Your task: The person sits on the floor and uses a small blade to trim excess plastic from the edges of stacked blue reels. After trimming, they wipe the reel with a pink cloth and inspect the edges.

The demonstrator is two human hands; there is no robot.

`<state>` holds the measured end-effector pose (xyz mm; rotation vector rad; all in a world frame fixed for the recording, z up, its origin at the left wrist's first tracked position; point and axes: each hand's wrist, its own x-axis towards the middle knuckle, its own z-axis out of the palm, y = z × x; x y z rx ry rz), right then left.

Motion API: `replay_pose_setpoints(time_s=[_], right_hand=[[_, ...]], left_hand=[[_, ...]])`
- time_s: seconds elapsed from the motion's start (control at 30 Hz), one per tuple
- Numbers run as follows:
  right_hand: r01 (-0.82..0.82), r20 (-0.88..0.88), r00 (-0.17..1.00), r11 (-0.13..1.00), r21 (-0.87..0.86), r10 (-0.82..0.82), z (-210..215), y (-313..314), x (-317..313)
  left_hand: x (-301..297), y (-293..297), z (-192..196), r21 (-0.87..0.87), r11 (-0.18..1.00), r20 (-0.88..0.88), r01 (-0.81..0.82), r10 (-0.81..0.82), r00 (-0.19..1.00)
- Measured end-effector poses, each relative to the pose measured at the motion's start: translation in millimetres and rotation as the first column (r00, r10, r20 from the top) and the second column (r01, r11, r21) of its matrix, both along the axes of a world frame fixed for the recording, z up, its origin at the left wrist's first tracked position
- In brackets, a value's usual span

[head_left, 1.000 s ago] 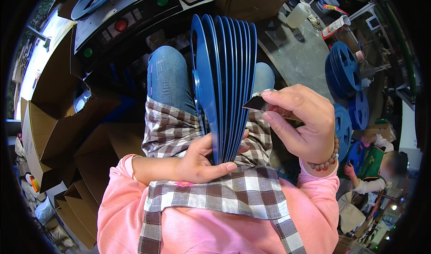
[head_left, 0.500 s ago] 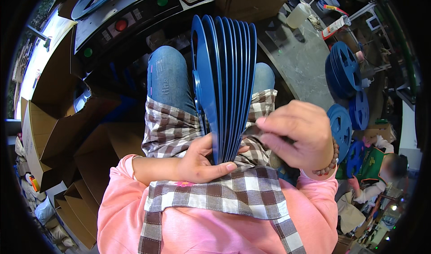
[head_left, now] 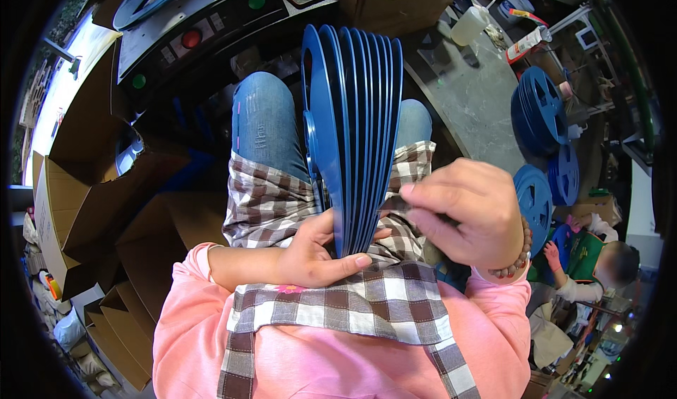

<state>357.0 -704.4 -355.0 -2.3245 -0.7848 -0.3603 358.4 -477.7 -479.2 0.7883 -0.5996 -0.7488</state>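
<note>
Blue reels [head_left: 370, 131], a whole stack of them on edge smack in the middle, over a brown-and-white checked apron [head_left: 360, 304] and between the knees of some blue jeans [head_left: 264, 120]. Bunched up at the near end, fanned out toward the far end. Gripped down low by the left hand [head_left: 314, 258], thumb lying along the near side and fingertips poking out on the right.

Just right of the stack, the right hand [head_left: 465, 212], thumb and forefinger pinching a small thin piece [head_left: 395, 204], too blurry to say what exactly. Can't tell if touching the reel edges or only beside them. Also on that side, a beaded bracelet [head_left: 513, 258]. Pink sleeves [head_left: 187, 293] on both arms.

Over on the left, an open cardboard box [head_left: 106, 208] with flaps sticking up. Far left, a dark control panel [head_left: 190, 39] with a red button and two green ones. Far right, a grey bench [head_left: 458, 95] with a whitish plastic bottle [head_left: 468, 26], then more blue stuff: a thick reel pile [head_left: 525, 117], a smaller pile [head_left: 557, 184] nearer, and another reel [head_left: 539, 201] right by the bracelet. Off to the right, a co-worker [head_left: 584, 256] in green, one hand up.
</note>
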Motion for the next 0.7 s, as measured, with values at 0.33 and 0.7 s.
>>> replay_pose_setpoints(time_s=[0.33,0.7], right_hand=[[0.095,0.013,0.995,0.991,0.095,-0.096,2,4,6],[0.018,0.041,0.999,1.0,0.023,-0.019,-2,6,5]], left_hand=[[-1,-3,3,-0.045,0.999,-0.048,-0.029,0.027,0.999],[3,-2,-1,-0.024,1.0,0.065,0.009,-0.008,0.998]])
